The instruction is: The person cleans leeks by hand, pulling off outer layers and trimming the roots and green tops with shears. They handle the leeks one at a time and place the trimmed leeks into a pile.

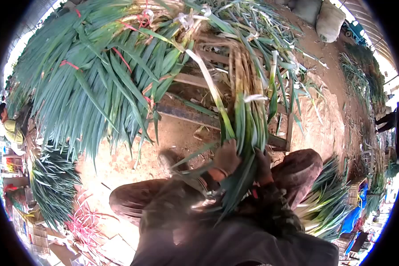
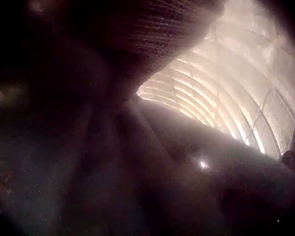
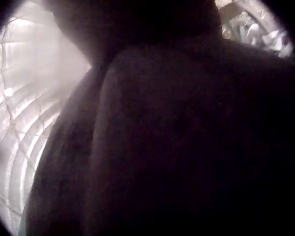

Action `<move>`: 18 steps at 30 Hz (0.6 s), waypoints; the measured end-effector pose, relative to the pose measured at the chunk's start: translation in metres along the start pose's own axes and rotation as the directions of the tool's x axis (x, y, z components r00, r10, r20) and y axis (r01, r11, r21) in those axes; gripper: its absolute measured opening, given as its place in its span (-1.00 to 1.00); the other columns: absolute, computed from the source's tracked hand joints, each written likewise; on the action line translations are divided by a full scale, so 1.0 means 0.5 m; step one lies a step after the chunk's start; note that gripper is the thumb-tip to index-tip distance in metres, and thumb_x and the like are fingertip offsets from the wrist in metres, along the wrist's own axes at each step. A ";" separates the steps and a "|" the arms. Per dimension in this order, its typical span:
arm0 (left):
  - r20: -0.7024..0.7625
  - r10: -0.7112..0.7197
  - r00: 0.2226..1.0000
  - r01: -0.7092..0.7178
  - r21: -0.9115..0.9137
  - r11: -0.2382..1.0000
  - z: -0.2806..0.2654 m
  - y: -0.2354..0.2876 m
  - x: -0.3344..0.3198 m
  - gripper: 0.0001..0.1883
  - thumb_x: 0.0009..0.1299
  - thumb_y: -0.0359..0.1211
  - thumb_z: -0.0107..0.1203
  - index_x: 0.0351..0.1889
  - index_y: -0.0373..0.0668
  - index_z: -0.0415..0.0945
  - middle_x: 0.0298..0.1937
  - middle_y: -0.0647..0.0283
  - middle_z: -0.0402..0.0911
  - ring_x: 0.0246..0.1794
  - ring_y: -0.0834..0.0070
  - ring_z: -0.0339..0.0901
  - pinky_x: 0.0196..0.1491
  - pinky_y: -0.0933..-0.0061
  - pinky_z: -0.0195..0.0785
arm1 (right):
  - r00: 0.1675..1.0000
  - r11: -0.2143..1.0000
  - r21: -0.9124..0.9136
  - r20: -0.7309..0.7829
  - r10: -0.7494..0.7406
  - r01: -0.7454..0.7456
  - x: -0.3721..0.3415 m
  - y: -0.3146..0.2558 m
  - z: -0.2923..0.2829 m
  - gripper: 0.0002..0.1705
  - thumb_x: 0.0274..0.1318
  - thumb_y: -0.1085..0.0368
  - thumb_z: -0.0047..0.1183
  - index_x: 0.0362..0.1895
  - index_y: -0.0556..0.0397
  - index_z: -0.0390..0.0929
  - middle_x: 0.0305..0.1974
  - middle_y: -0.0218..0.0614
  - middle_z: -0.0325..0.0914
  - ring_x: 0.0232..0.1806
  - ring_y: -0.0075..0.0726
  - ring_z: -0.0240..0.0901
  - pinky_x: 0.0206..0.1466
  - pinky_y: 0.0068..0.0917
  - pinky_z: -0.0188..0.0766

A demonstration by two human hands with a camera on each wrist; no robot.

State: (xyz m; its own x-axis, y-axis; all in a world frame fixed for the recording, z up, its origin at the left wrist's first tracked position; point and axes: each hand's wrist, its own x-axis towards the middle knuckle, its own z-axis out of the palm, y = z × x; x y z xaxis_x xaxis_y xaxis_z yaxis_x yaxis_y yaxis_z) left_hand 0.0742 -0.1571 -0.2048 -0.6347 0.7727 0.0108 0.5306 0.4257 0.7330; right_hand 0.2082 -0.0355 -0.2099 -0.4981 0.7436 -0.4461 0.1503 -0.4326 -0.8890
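In the head view a bundle of long green onions (image 1: 248,113) runs from its brown, dry root ends near the wooden frame down to the lap. The gloved left hand (image 1: 227,158) grips the bundle's green part from the left side, and the gloved right hand (image 1: 263,166) holds it from the right. Dark green leaves (image 1: 238,189) hang down between the hands. One stalk with a whitish end (image 1: 206,73) slants off to the left of the bundle. Both wrist views are dark and show mostly cloth, so the fingers are hidden there.
A large heap of green onions (image 1: 71,84) spreads across the upper left. Behind the bundle lies a wooden frame (image 1: 188,116). More onions (image 1: 326,199) lie beside the right knee, red ties (image 1: 85,221) lie on the ground, and another person (image 1: 12,131) is at far left.
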 end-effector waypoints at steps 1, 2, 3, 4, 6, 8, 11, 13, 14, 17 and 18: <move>-0.013 0.010 1.000 -0.010 -0.035 0.999 0.006 0.005 -0.001 -0.47 0.11 -0.29 0.24 0.00 -0.30 0.32 -0.15 -0.19 0.49 -0.22 -0.16 0.55 -0.18 -0.03 0.48 | 0.999 0.999 -0.017 -0.022 -0.039 0.039 0.021 0.041 -0.038 -0.56 0.21 0.16 0.15 0.07 0.19 0.52 -0.22 -0.26 0.63 -0.32 -0.36 0.57 -0.23 -0.42 0.51; -0.017 0.012 1.000 -0.013 -0.070 0.997 0.014 0.005 -0.011 -0.47 0.11 -0.30 0.25 0.00 -0.28 0.32 -0.15 -0.18 0.50 -0.22 -0.17 0.55 -0.15 -0.05 0.47 | 0.997 0.997 -0.035 -0.047 -0.068 0.066 0.016 0.042 -0.032 -0.55 0.21 0.17 0.15 0.09 0.19 0.51 -0.20 -0.26 0.63 -0.31 -0.35 0.57 -0.22 -0.42 0.51; -0.019 0.012 1.000 -0.014 -0.105 0.994 0.015 0.005 -0.020 -0.48 0.11 -0.30 0.25 0.00 -0.27 0.32 -0.15 -0.17 0.50 -0.22 -0.19 0.54 -0.13 -0.07 0.46 | 0.998 0.999 -0.024 -0.045 -0.045 0.044 0.011 0.044 -0.025 -0.54 0.20 0.16 0.16 0.09 0.20 0.51 -0.19 -0.26 0.63 -0.30 -0.36 0.57 -0.20 -0.41 0.51; 0.006 0.049 0.999 -0.049 -0.030 0.998 0.017 -0.025 -0.018 -0.43 0.15 -0.26 0.27 0.06 -0.28 0.31 -0.09 -0.16 0.52 -0.15 -0.15 0.57 -0.05 -0.02 0.47 | 0.999 1.000 -0.013 -0.042 -0.029 0.029 0.003 0.044 -0.019 -0.53 0.20 0.15 0.17 0.08 0.20 0.51 -0.19 -0.25 0.64 -0.28 -0.36 0.57 -0.19 -0.41 0.50; 0.266 -0.091 0.960 0.122 -0.099 0.988 -0.107 0.001 0.007 -0.34 0.15 -0.09 0.29 0.08 -0.31 0.33 -0.13 -0.14 0.54 -0.12 -0.06 0.57 -0.06 0.03 0.47 | 0.999 0.987 -0.154 -0.019 -0.041 0.037 0.005 0.016 -0.014 -0.50 0.16 0.14 0.22 0.07 0.23 0.51 -0.16 -0.23 0.64 -0.23 -0.37 0.56 -0.15 -0.40 0.50; 0.347 -0.211 0.914 0.236 -0.028 0.971 -0.186 -0.018 0.036 -0.22 0.14 0.06 0.30 0.12 -0.33 0.32 -0.10 -0.12 0.54 -0.09 0.02 0.57 -0.05 0.08 0.47 | 0.998 0.915 -0.397 0.015 -0.069 0.069 0.036 0.019 -0.044 -0.47 0.13 0.13 0.27 0.05 0.26 0.51 -0.14 -0.20 0.63 -0.17 -0.39 0.55 -0.11 -0.40 0.50; -0.039 -0.335 0.942 0.336 0.019 0.942 -0.200 -0.085 0.095 0.00 0.14 0.20 0.30 0.29 -0.39 0.20 0.12 -0.31 0.46 0.02 -0.09 0.57 0.02 0.10 0.49 | 0.986 0.899 -0.421 -0.055 -0.160 0.123 0.046 -0.040 -0.036 -0.34 0.06 0.05 0.33 0.09 0.29 0.45 -0.05 -0.09 0.60 -0.07 -0.31 0.56 -0.06 -0.37 0.51; -0.146 -0.290 0.946 0.309 0.126 0.943 -0.235 -0.092 0.151 0.11 0.11 0.34 0.26 0.28 -0.45 0.18 0.16 -0.40 0.40 0.07 -0.15 0.53 0.03 0.06 0.48 | 0.934 0.906 -0.353 -0.179 -0.310 0.233 0.075 -0.033 -0.049 -0.27 0.04 -0.01 0.34 0.10 0.31 0.44 0.00 0.02 0.59 -0.03 -0.17 0.59 -0.04 -0.30 0.51; -0.135 -0.270 0.953 0.290 0.169 0.942 -0.228 -0.112 0.179 0.13 0.10 0.37 0.24 0.27 -0.46 0.18 0.16 -0.39 0.41 0.07 -0.15 0.53 0.02 0.04 0.48 | 0.933 0.819 -0.552 -0.187 -0.308 0.160 0.092 -0.037 -0.044 -0.21 0.01 -0.07 0.34 0.10 0.32 0.43 0.02 0.09 0.58 -0.01 -0.03 0.58 -0.01 -0.23 0.51; -0.159 -0.218 0.963 0.242 0.153 0.958 -0.143 -0.207 0.283 0.12 0.10 0.35 0.27 0.27 -0.46 0.19 0.13 -0.32 0.46 0.04 -0.10 0.55 -0.01 0.07 0.47 | 0.855 0.575 -0.809 -0.209 -0.474 0.121 0.128 -0.070 -0.012 -0.11 -0.05 -0.21 0.34 0.11 0.30 0.43 0.02 0.18 0.56 0.02 0.21 0.55 0.06 -0.11 0.47; -0.180 -0.211 0.961 0.236 0.130 0.963 -0.119 -0.238 0.312 0.10 0.10 0.32 0.29 0.27 -0.45 0.19 0.12 -0.29 0.48 0.03 -0.07 0.56 -0.02 0.09 0.47 | 0.813 0.513 -0.848 -0.201 -0.547 0.136 0.141 -0.080 -0.006 -0.08 -0.07 -0.25 0.33 0.11 0.29 0.43 0.01 0.19 0.57 0.02 0.25 0.54 0.09 -0.09 0.45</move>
State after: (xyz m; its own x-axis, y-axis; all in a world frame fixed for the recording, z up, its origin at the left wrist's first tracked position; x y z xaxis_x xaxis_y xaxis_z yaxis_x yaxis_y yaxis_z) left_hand -0.1215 -0.1151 -0.2498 -0.8228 0.5679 -0.0219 0.4343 0.6532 0.6203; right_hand 0.1695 0.0356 -0.2063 -0.3154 0.9434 0.1031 0.7332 0.3112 -0.6046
